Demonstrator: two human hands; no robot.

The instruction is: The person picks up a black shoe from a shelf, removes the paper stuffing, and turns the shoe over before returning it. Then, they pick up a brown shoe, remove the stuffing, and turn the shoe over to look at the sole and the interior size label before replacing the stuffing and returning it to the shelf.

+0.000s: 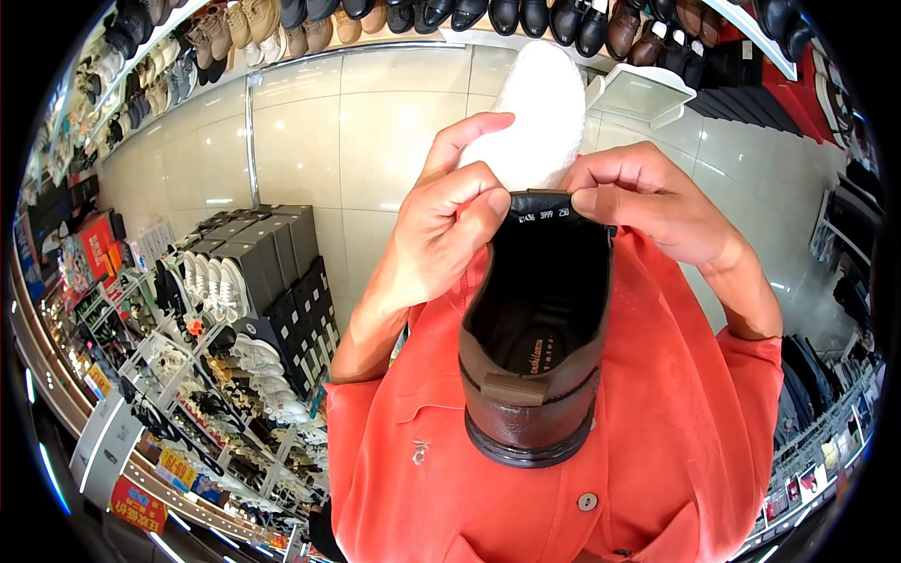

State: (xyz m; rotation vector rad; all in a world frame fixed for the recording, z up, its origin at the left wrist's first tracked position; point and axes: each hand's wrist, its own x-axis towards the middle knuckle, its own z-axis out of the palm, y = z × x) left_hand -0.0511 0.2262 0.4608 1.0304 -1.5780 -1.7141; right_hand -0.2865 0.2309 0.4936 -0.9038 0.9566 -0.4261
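A dark brown leather shoe (530, 413) is held up in front of my chest, its heel toward me and its opening facing up. Gold lettering shows on the dark insole. My left hand (436, 220) pinches the left side of the black tongue (542, 206), which has white print, with thumb and fingers. On the tongue's right side, my right hand (657, 197) pinches the edge between thumb and bent fingers. Beyond the tongue, a white fuzzy oval thing (540, 113) covers where the shoe's front would show. My left index finger touches it; how it is attached is hidden.
Shoes line a shelf (460, 36) at the far side. Stacked dark shoe boxes (282, 253) and racks of white shoes (221, 281) stand at left. A low slanted mirror (643, 92) sits on the tiled floor (291, 141). Clothing racks (826, 403) are at right.
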